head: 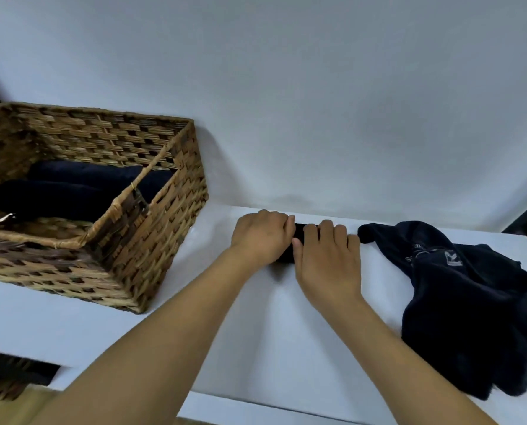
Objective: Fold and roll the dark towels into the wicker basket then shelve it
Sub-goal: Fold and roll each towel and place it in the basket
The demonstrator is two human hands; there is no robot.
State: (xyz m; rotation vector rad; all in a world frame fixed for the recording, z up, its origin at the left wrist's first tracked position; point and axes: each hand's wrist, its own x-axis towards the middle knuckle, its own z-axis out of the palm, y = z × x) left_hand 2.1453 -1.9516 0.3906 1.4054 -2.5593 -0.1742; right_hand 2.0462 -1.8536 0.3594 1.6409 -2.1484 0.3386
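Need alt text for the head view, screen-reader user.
Left hand and right hand grip a rolled dark towel on a white surface. Wicker basket at left holds rolled towels; loose dark towels lie at right.

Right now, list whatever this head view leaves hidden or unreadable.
- Rolled towel: mostly covered by the left hand and right hand; its length and tightness are unclear.
- Towels in the wicker basket: partly hidden by its near wall and handle; the count is uncertain.
- Loose towel pile: cut off at the right edge; its pale print is too creased to read.
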